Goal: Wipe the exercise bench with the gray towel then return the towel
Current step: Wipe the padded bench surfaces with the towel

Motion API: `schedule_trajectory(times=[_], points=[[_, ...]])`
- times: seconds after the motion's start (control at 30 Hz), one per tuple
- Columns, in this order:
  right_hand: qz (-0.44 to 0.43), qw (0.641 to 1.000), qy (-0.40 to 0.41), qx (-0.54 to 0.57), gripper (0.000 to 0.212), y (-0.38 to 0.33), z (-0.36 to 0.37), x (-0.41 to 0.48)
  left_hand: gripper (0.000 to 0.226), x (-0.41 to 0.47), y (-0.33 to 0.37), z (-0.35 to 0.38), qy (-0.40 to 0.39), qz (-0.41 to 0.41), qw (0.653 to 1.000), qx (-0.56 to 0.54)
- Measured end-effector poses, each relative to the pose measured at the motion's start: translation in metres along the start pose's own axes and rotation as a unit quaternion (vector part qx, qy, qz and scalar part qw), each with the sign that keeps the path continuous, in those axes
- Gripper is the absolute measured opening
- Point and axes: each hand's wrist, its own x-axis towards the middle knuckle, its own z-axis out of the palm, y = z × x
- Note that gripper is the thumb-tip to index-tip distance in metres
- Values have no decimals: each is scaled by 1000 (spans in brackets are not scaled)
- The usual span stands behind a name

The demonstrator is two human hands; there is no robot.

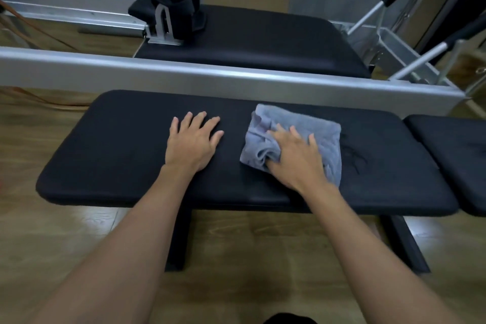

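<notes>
A black padded exercise bench [118, 155] stretches across the middle of the view. On its right half lies a crumpled gray towel [310, 123]. My right hand [294, 158] presses down on the towel with spread fingers, its thumb side bunching the cloth at the left. My left hand [193, 143] rests flat on the bare bench pad to the left of the towel, fingers spread, holding nothing.
A second black pad [455, 155] adjoins the bench at the right. Behind runs a silver metal rail [184, 76] of a reformer with a black carriage [263, 39] and shoulder blocks [173, 8]. Metal bars [410, 60] stand at the back right. Wooden floor [263, 258] lies below.
</notes>
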Motion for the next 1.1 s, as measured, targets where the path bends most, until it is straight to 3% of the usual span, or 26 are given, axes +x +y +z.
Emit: schedule_trajectory(times=[0.13,0.2,0.3,0.47,0.7,0.83,1.1], points=[[-36,999,22,-13,70,9,9,-90,50,-1,0,-1,-3,0,1000,-1],[-39,999,18,-10,74,17,7,-94,50,0,0,-1,1,1,1000,-1],[7,1000,-15,1,67,24,-7,-46,49,1,1,-1,7,4,1000,1],[50,998,11,28,49,39,-16,55,49,3,0,1,3,2,1000,-2],[83,996,-11,45,59,56,-23,121,49,6,-3,3,4,1,1000,1],[55,998,-3,15,50,60,-21,77,49,5,-4,4,4,1,1000,-4],[38,999,-24,-18,74,71,-13,-62,49,3,1,-5,-15,-2,1000,-8]])
